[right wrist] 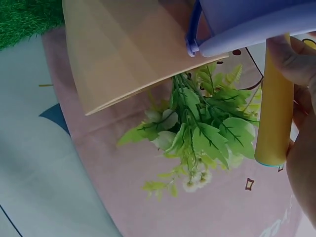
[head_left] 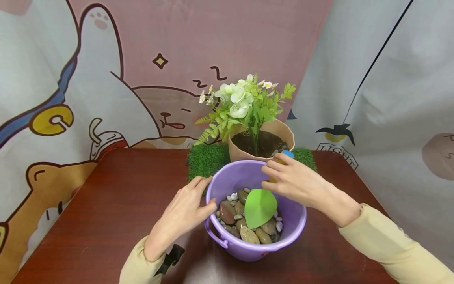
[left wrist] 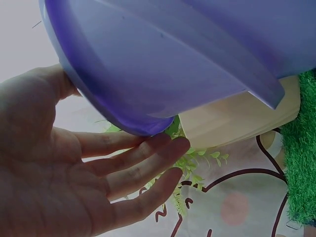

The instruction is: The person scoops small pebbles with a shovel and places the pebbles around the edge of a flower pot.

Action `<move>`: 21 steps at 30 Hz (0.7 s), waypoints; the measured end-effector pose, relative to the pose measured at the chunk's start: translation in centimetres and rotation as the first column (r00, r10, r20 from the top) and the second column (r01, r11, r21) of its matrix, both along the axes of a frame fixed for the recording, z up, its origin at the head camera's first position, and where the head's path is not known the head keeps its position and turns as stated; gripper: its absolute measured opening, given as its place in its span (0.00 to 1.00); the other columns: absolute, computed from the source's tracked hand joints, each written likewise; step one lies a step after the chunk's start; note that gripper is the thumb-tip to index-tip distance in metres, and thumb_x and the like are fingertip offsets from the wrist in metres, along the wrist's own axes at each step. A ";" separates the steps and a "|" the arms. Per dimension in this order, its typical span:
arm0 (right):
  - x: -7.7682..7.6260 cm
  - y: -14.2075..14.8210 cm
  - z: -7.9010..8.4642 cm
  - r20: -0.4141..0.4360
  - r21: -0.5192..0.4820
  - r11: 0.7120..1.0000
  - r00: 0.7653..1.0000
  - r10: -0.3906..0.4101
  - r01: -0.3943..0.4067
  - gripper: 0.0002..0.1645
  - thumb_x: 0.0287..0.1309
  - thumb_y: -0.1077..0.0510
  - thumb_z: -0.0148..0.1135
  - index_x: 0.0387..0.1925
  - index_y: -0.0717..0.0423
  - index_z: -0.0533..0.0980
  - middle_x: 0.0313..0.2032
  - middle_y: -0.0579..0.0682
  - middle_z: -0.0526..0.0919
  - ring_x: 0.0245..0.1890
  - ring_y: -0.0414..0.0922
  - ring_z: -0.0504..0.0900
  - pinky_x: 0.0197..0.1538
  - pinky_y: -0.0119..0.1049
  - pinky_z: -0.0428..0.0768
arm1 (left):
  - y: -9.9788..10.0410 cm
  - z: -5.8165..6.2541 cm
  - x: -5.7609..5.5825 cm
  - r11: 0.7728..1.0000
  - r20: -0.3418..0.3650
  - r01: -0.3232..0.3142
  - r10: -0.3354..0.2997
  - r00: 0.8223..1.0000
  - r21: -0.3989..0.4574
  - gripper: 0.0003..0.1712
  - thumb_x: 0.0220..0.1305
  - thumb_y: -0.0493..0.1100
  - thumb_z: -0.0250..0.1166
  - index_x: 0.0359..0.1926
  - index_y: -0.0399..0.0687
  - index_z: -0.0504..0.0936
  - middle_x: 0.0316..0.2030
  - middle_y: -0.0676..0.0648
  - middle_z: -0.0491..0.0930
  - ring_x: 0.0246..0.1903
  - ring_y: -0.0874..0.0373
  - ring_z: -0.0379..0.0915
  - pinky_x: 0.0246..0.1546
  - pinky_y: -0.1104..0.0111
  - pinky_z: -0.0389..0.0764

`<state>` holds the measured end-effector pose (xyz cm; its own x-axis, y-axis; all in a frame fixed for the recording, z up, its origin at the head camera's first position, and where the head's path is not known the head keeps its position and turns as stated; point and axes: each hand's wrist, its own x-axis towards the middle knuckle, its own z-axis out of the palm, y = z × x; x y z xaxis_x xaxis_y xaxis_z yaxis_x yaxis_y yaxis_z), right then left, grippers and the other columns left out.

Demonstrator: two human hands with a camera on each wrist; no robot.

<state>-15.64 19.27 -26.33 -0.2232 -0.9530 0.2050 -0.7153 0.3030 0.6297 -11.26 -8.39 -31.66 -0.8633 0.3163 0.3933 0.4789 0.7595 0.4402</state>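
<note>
A purple bucket point(head_left: 292, 232) holds wet brown stones point(head_left: 227, 212) and small white pebbles. My left hand point(head_left: 186, 205) grips its left rim, the thumb over the edge; in the left wrist view that hand point(left wrist: 94, 153) shows its fingers spread along the rim. At the bucket's far right side, my right hand point(head_left: 296, 177) holds a toy shovel by its yellow handle point(right wrist: 275, 108), fingers curled round it. The handle's blue end point(head_left: 288, 153) points up. Down in the bucket, the shovel's green leaf-shaped blade point(head_left: 260, 208) lies over the stones.
Right behind the bucket stands a beige pot point(head_left: 289, 134) with dark soil, white flowers point(head_left: 239, 98) and green leaves. Green turf mats point(head_left: 207, 159) lie on both sides of it. The wooden table point(head_left: 142, 197) backs onto a printed curtain point(head_left: 177, 31).
</note>
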 end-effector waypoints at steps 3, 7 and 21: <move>0.2 -0.2 0.1 -0.009 0.012 1.000 1.000 0.006 -0.006 0.16 0.56 0.68 0.36 0.25 0.51 0.70 0.28 0.50 0.70 0.35 0.49 0.69 0.48 0.44 0.66 | 0.0 0.0 0.0 1.000 0.000 -0.004 0.004 1.000 -0.003 0.29 0.48 0.47 0.60 0.53 0.42 0.75 0.41 0.50 0.78 0.34 0.60 0.76 0.36 0.66 0.77; 0.9 -0.8 0.4 -0.045 0.014 0.999 0.998 0.051 -0.050 0.19 0.57 0.68 0.33 0.24 0.53 0.72 0.28 0.50 0.71 0.34 0.48 0.69 0.47 0.42 0.68 | -0.1 0.0 0.0 1.000 -0.009 -0.004 0.004 1.000 -0.004 0.29 0.48 0.47 0.60 0.53 0.42 0.75 0.41 0.50 0.78 0.34 0.60 0.77 0.36 0.66 0.77; 1.3 -1.0 0.7 -0.060 -0.013 0.999 0.998 0.035 -0.036 0.29 0.62 0.69 0.22 0.23 0.54 0.72 0.27 0.49 0.71 0.33 0.48 0.69 0.45 0.41 0.69 | -0.2 -0.2 -0.2 1.000 -0.021 0.009 -0.009 1.000 0.005 0.29 0.47 0.46 0.61 0.53 0.41 0.75 0.41 0.50 0.78 0.35 0.58 0.77 0.37 0.65 0.77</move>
